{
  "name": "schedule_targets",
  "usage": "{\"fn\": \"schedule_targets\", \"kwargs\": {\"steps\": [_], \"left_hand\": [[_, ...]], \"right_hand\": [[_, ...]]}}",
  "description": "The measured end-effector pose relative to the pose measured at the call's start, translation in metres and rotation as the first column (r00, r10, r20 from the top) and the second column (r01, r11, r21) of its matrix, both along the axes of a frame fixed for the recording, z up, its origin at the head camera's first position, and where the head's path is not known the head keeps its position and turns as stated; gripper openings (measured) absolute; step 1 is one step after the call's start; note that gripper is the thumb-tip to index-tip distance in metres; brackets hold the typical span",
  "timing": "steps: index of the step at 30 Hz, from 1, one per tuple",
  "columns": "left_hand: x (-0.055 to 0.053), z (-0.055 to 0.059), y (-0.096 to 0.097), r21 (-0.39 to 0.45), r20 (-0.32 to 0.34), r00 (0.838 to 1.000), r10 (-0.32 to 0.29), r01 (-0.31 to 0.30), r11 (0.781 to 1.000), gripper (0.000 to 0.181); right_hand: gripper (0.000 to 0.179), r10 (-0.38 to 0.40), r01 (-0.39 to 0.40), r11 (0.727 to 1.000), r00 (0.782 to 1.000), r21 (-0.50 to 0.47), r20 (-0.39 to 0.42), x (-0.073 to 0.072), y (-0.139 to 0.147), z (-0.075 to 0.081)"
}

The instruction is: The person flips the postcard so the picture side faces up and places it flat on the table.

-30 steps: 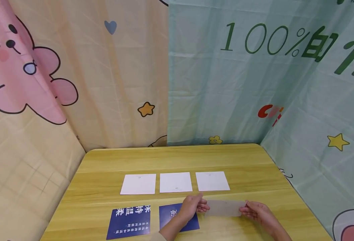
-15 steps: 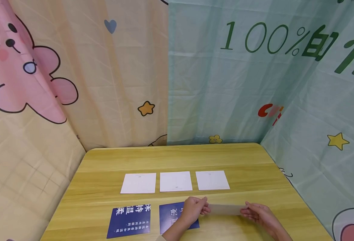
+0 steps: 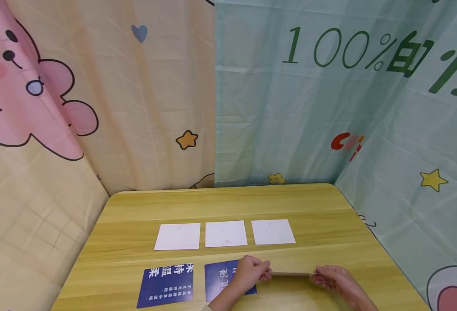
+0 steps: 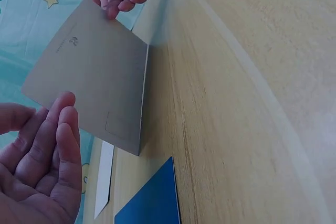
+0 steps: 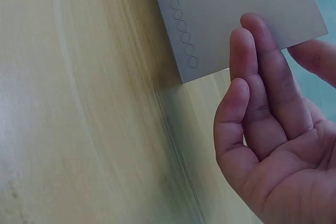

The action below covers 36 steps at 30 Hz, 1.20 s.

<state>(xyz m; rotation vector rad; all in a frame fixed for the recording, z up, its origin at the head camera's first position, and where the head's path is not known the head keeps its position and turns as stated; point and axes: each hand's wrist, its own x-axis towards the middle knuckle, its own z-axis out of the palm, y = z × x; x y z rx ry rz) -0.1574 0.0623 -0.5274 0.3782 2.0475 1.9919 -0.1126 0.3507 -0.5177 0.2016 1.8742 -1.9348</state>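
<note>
Both my hands hold one postcard by its two short sides, just over the front right of the table. From the head it appears almost edge-on, as a thin line. My left hand pinches its left side, above a blue postcard. On the opposite side, my right hand pinches between thumb and fingers. The left wrist view shows the plain back of the held postcard, standing steeply with its long lower edge near the wood. A row of small circles marks that back in the right wrist view. Its front is hidden.
Three white cards, left, middle and right, lie in a row farther back. Another blue postcard with white lettering lies at the front left. Printed curtains enclose the wooden table.
The held postcard has tilted from showing its broad face to nearly edge-on in the head view. My left hand has turned and dipped slightly. The cards on the table stay put.
</note>
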Motion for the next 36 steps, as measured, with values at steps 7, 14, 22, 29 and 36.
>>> {"fn": "schedule_targets", "kwargs": {"steps": [7,14,22,29,36], "left_hand": [[0.003,-0.003,-0.002,-0.049,0.001,1.0,-0.025,0.025,0.999,0.024],[0.001,-0.007,-0.002,-0.095,-0.043,0.999,-0.026,0.022,0.995,0.023],[0.001,-0.011,-0.002,-0.208,-0.135,0.991,-0.006,-0.022,0.978,0.017],[-0.002,-0.018,0.002,-0.201,-0.16,0.987,-0.007,-0.026,0.979,0.008],[-0.003,-0.022,0.005,-0.237,-0.198,0.98,-0.002,-0.046,0.97,0.004]], "right_hand": [[0.015,-0.053,0.051,0.997,0.998,0.056,0.031,0.002,-0.001,-0.004],[0.018,-0.089,0.084,0.973,0.996,0.215,0.011,0.001,-0.007,-0.008],[0.027,-0.129,0.134,0.914,0.991,0.384,-0.04,0.0,-0.015,-0.013],[0.026,-0.244,0.258,0.829,0.965,0.496,-0.094,-0.002,-0.024,-0.021],[0.025,-0.282,0.311,0.773,0.949,0.552,-0.141,-0.005,-0.03,-0.023]]}}
